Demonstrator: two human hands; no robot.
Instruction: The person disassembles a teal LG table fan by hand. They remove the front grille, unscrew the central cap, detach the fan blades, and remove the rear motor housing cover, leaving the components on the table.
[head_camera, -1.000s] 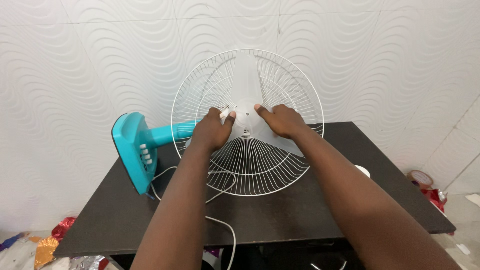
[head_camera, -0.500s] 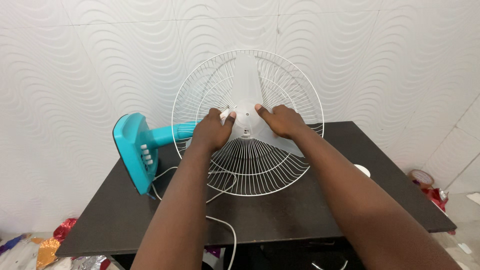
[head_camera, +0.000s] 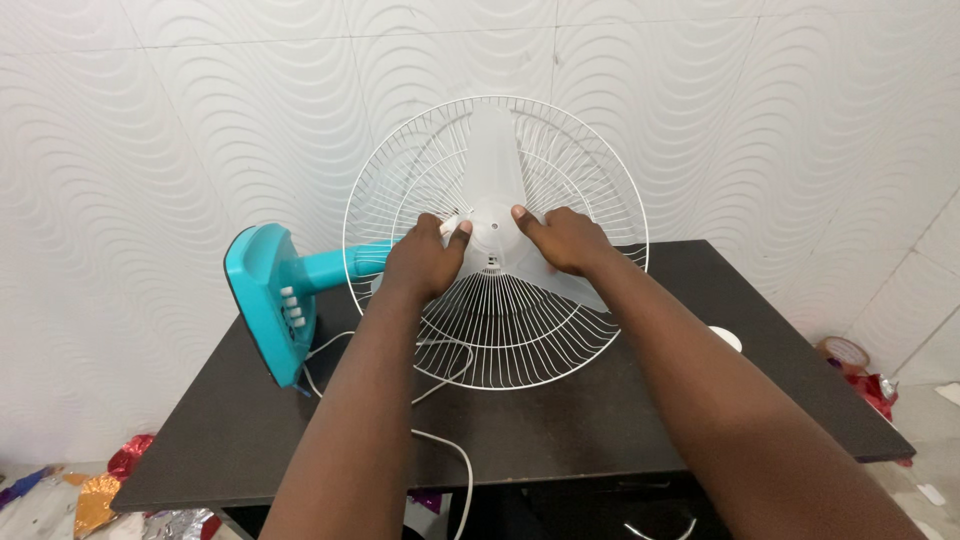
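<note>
The fan lies on its side on the dark table (head_camera: 560, 430), its turquoise base (head_camera: 265, 315) up on edge at the left and the white wire guard (head_camera: 600, 190) facing the camera, lower rim resting on the tabletop. The translucent blade (head_camera: 492, 150) sits inside the guard on the motor shaft, and both hands are at its hub (head_camera: 490, 232).

Left hand (head_camera: 425, 262): fingers curled around the left side of the hub and the blade root, thumb pressed against the hub face. Right hand (head_camera: 565, 240): fingers closed over the right blade root, thumb tip on the hub. Both are clamped on the blade; nothing else is held.

Risks noted:
- The fan rests only on the guard rim and the edge of the base. In my judgement a hard push or twist at the hub could roll it or slide it towards the wall.
- The guard wires look thin; weight leaned through the hub may bend them.
- The blade plastic looks light; uneven force from the two hands could crack a root.
- The white cord (head_camera: 450, 455) trails off the front table edge near the left forearm and could snag and drag the fan.
- Whether the cord is plugged in cannot be told; if live, the buttons (head_camera: 293, 312) are a hazard
</note>
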